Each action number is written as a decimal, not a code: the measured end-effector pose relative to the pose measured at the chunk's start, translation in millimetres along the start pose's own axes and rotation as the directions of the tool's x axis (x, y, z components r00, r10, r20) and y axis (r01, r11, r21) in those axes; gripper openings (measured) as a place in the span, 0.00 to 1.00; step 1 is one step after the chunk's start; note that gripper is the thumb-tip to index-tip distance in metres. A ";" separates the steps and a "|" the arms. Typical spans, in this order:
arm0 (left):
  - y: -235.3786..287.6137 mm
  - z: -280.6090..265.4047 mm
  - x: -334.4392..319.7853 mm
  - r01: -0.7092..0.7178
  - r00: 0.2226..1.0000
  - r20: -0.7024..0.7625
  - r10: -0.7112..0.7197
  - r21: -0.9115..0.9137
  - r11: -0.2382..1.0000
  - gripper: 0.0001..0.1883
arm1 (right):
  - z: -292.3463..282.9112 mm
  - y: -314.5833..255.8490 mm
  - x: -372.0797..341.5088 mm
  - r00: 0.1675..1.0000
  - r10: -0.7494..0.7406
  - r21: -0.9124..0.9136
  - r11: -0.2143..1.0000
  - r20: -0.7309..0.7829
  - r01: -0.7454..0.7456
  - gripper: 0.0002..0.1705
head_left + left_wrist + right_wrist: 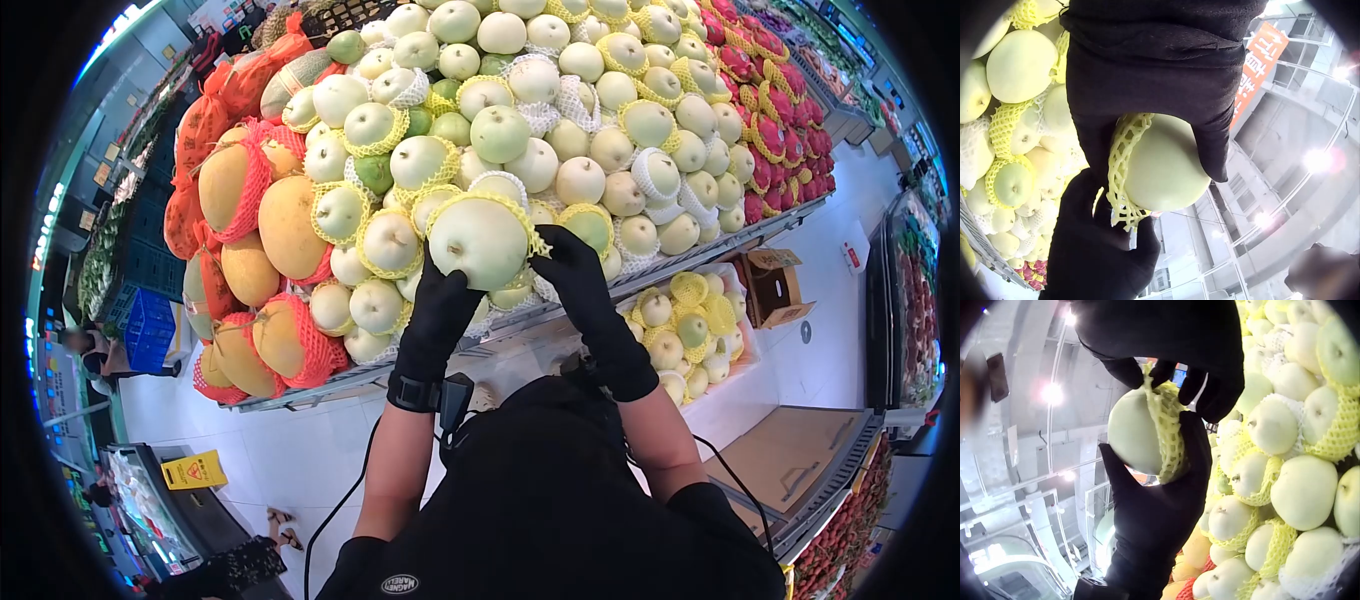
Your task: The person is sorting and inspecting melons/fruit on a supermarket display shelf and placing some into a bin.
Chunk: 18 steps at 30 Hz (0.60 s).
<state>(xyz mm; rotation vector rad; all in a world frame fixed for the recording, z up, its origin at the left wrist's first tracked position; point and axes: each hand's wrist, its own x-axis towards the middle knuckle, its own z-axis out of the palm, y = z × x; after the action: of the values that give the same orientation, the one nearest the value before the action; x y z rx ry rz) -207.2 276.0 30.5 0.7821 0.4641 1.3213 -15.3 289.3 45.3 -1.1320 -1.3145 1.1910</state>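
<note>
A round, pale green melon (478,245) is held up over the fruit pile, with its stem spot turned toward the head camera. My black-gloved left hand (441,318) grips it from the near left side, thumb and fingers spread around it in the left wrist view. A yellow foam net (1170,436) wraps the melon's far and right part, leaving the near face bare. At the right, my gloved right hand (580,278) pinches the net's loose edge between thumb and fingertips. Other pale melons (1304,492), some in yellow or white nets, lie just beyond both hands.
Large yellow melons (292,228) in red nets fill the stand's left end, dragon fruit (775,120) its far right. A metal rail (690,262) edges the stand. Below it are a box of netted melons (690,335) and an open carton (775,290). A yellow floor sign (195,470) stands behind left.
</note>
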 end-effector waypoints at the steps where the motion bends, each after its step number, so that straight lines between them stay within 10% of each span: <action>1: 1.2 0.3 -0.3 0.006 1.000 -0.001 -0.006 -0.003 1.000 0.44 | -2.6 0.7 1.4 1.000 -0.006 0.006 1.000 0.015 0.006 0.14; 3: 4.3 5.8 -1.9 0.029 0.999 0.020 -0.028 -0.030 0.999 0.43 | -10.8 5.1 6.0 0.999 -0.005 -0.163 0.987 0.037 0.011 0.19; 6: -1.6 8.3 -1.9 0.042 0.998 0.040 -0.049 0.157 0.987 0.42 | -4.1 11.3 9.4 0.997 -0.056 0.175 0.983 0.057 0.045 0.20; 8: -5.8 13.9 -0.4 0.074 0.997 0.004 -0.077 0.221 0.972 0.41 | 11.6 7.9 14.5 0.987 0.095 0.849 0.504 0.131 -0.161 0.18; 11: 4.0 43.3 3.2 0.134 0.983 -0.144 -0.110 0.166 0.977 0.39 | 13.3 47.5 8.2 0.989 -0.142 0.525 0.845 0.042 0.099 0.23; 13: 4.3 37.0 9.2 0.051 0.996 -0.085 -0.011 0.488 0.872 0.40 | 10.9 39.1 11.4 0.981 -0.182 0.472 0.872 0.071 0.128 0.26; 15: 1.8 30.2 12.8 0.030 0.997 -0.074 0.024 0.650 0.759 0.44 | -1.3 22.4 12.2 0.971 0.062 0.867 0.439 0.230 -0.234 0.27; 17: 3.3 34.1 9.5 0.017 0.983 -0.118 0.138 0.819 0.574 0.48 | -5.7 23.4 10.7 0.977 0.038 0.843 0.498 0.212 -0.202 0.28; 18: 6.4 40.2 9.0 0.020 0.972 -0.127 0.200 0.884 0.467 0.50 | -3.9 29.0 9.0 0.988 -0.105 0.621 0.784 0.113 0.012 0.27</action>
<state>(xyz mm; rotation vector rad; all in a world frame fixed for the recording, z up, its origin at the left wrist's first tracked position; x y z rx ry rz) -181.3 275.4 63.1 1.5553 1.3845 1.2146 -11.5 300.9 17.2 -0.5245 -0.9278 1.5281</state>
